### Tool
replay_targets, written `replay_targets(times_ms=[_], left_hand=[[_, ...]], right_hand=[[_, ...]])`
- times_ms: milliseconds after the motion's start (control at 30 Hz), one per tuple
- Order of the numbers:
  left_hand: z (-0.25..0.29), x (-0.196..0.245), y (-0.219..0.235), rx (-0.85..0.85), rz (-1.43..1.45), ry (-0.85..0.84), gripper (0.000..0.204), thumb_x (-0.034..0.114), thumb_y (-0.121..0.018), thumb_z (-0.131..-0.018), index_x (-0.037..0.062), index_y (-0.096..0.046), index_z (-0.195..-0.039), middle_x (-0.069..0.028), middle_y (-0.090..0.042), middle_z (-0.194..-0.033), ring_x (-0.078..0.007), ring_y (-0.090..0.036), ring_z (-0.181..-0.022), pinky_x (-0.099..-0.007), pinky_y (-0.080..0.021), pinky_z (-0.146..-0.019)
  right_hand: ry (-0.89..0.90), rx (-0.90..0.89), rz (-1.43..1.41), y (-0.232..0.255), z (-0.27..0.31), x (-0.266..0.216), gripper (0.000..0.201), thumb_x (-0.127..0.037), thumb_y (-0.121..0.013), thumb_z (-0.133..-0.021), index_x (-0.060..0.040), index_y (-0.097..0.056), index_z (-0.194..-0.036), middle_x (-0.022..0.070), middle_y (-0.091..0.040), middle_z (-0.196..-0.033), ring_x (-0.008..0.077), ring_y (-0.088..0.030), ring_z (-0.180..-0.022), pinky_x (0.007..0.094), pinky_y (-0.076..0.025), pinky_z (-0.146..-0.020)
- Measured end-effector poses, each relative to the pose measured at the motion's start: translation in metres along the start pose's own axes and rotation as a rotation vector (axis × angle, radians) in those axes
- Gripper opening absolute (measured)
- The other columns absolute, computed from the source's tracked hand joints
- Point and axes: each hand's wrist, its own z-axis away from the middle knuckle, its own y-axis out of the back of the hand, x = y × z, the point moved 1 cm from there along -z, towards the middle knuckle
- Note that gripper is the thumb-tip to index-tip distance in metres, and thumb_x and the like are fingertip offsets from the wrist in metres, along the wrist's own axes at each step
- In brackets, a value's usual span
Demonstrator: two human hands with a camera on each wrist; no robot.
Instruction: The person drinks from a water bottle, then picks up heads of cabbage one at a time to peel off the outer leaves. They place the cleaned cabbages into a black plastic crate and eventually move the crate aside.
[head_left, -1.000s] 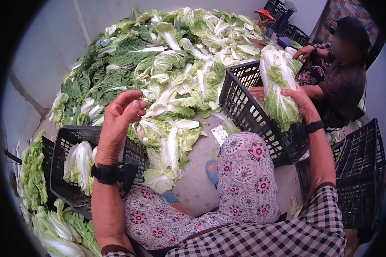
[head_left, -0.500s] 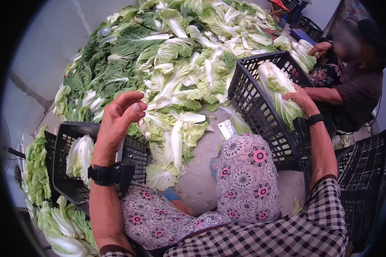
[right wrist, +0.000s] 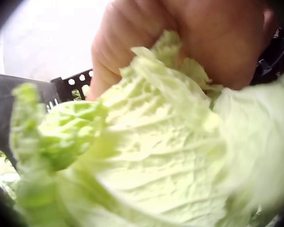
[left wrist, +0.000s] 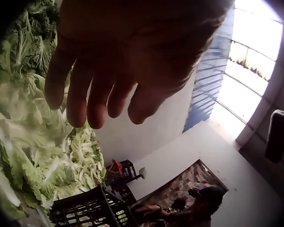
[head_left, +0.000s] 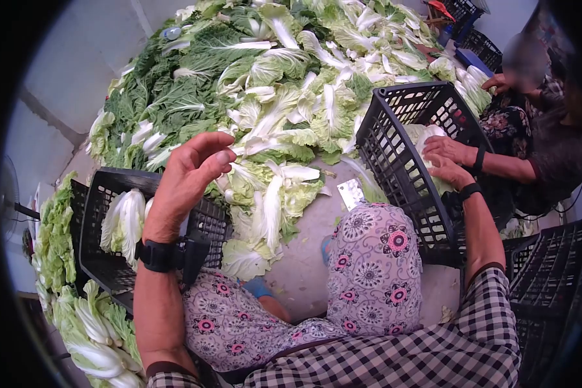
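Observation:
My right hand [head_left: 451, 173] grips a napa cabbage [right wrist: 151, 142] down inside a black plastic crate [head_left: 394, 165], which stands tilted by my right knee. Pale, crinkled leaves fill most of the right wrist view and cover my fingertips. Another person's hand [head_left: 449, 150] reaches into the same crate and lies on the cabbage beside mine. My left hand [head_left: 194, 171] is held up in the air over the left side, fingers loosely bent and nothing in them. In the left wrist view its fingers [left wrist: 99, 106] hang apart from everything.
A large heap of cabbage leaves [head_left: 271, 97] spreads in front of me. At my left, a second black crate [head_left: 207, 226] contains a cabbage [head_left: 126, 220], with more cabbages [head_left: 97, 343] beside it. Another crate [head_left: 553, 265] stands at right. The other person [head_left: 562, 142] sits close by.
My right hand has lowered the cabbage from above the crate's edge down into it. The other person's hand has come onto the cabbage. My left hand stays raised.

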Motion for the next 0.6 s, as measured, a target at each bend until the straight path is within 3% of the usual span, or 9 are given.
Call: replay_targets(times_ms=[67, 100, 233, 267, 300, 333, 400, 500, 600], left_hand=[[0.002, 0.002, 0.001, -0.005, 0.007, -0.013, 0.041, 0.028, -0.062, -0.084, 0.0004, -0.055, -0.114, -0.0069, -0.062, -0.097, -0.0133, -0.059, -0.087, -0.0264, -0.047, -0.080], [0.003, 0.002, 0.002, -0.002, 0.006, -0.021, 0.041, 0.028, -0.061, -0.085, 0.0002, -0.055, -0.114, -0.0070, -0.062, -0.097, -0.0135, -0.059, -0.088, -0.0268, -0.047, -0.080], [0.005, -0.001, 0.014, 0.039, 0.004, -0.092, 0.038, 0.024, -0.060, -0.086, -0.0004, -0.055, -0.114, -0.0082, -0.062, -0.099, -0.0142, -0.059, -0.092, -0.0277, -0.047, -0.080], [0.006, 0.000, 0.019, 0.062, -0.001, -0.100, 0.037, 0.023, -0.060, -0.086, -0.0006, -0.055, -0.114, -0.0085, -0.062, -0.100, -0.0143, -0.059, -0.093, -0.0280, -0.048, -0.080], [0.006, -0.003, 0.023, 0.078, -0.022, -0.115, 0.038, 0.023, -0.059, -0.086, -0.0010, -0.055, -0.114, -0.0088, -0.063, -0.101, -0.0142, -0.060, -0.090, -0.0283, -0.048, -0.079], [0.006, -0.003, 0.026, 0.055, -0.011, -0.105, 0.038, 0.024, -0.059, -0.086, -0.0013, -0.055, -0.114, -0.0079, -0.063, -0.100, -0.0134, -0.060, -0.087, -0.0287, -0.048, -0.078], [0.002, -0.015, 0.021, 0.080, 0.090, -0.170, 0.028, 0.016, -0.060, -0.084, -0.0025, -0.058, -0.106, -0.0061, -0.064, -0.087, -0.0112, -0.058, -0.072, -0.0255, -0.048, -0.067], [-0.006, -0.025, 0.015, 0.029, 0.031, -0.204, 0.031, 0.018, -0.062, -0.083, -0.0028, -0.057, -0.106, -0.0081, -0.064, -0.091, -0.0125, -0.059, -0.080, -0.0263, -0.049, -0.074], [0.005, -0.014, 0.025, -0.006, -0.070, -0.182, 0.033, 0.018, -0.061, -0.085, -0.0030, -0.057, -0.109, -0.0091, -0.063, -0.098, -0.0143, -0.059, -0.090, -0.0276, -0.048, -0.081]], right_hand=[[-0.018, -0.016, 0.454, 0.000, -0.008, 0.004, 0.046, -0.021, -0.064, -0.078, -0.0028, -0.052, -0.119, 0.0117, -0.054, -0.119, 0.0202, -0.048, -0.115, 0.0298, -0.039, -0.093], [-0.004, -0.127, 0.510, 0.006, 0.000, -0.022, 0.028, -0.022, -0.060, -0.078, -0.0020, -0.058, -0.097, 0.0128, -0.056, -0.106, 0.0211, -0.050, -0.108, 0.0316, -0.041, -0.089], [-0.035, 0.281, -0.181, 0.018, 0.021, -0.061, 0.044, -0.021, -0.052, -0.084, 0.0008, -0.042, -0.122, 0.0054, -0.054, -0.078, 0.0153, -0.054, -0.063, 0.0303, -0.045, -0.051], [0.038, 0.239, -0.280, 0.022, 0.029, -0.076, 0.051, -0.021, -0.050, -0.086, -0.0001, -0.034, -0.130, 0.0058, -0.054, -0.080, 0.0138, -0.053, -0.060, 0.0297, -0.044, -0.048], [-0.002, 0.284, -0.283, 0.020, 0.039, -0.109, 0.051, -0.023, -0.052, -0.087, 0.0010, -0.038, -0.129, 0.0098, -0.057, -0.092, 0.0167, -0.058, -0.074, 0.0307, -0.048, -0.060], [0.453, 0.505, -0.002, 0.025, 0.016, -0.095, 0.046, -0.024, -0.053, -0.087, 0.0001, -0.044, -0.126, 0.0127, -0.057, -0.105, 0.0192, -0.057, -0.094, 0.0313, -0.046, -0.080], [0.459, 0.418, -0.113, 0.005, 0.045, -0.175, 0.041, -0.021, -0.056, -0.086, 0.0004, -0.050, -0.121, 0.0131, -0.057, -0.112, 0.0198, -0.051, -0.108, 0.0313, -0.039, -0.093], [0.605, 0.262, -0.087, -0.034, 0.072, -0.261, 0.038, -0.010, -0.057, -0.084, 0.0015, -0.051, -0.120, 0.0108, -0.059, -0.108, 0.0189, -0.055, -0.102, 0.0314, -0.042, -0.091], [0.746, 0.115, 0.154, -0.066, 0.103, -0.314, 0.048, -0.026, -0.065, -0.081, 0.0003, -0.052, -0.119, 0.0115, -0.060, -0.108, 0.0203, -0.058, -0.097, 0.0329, -0.044, -0.089]])
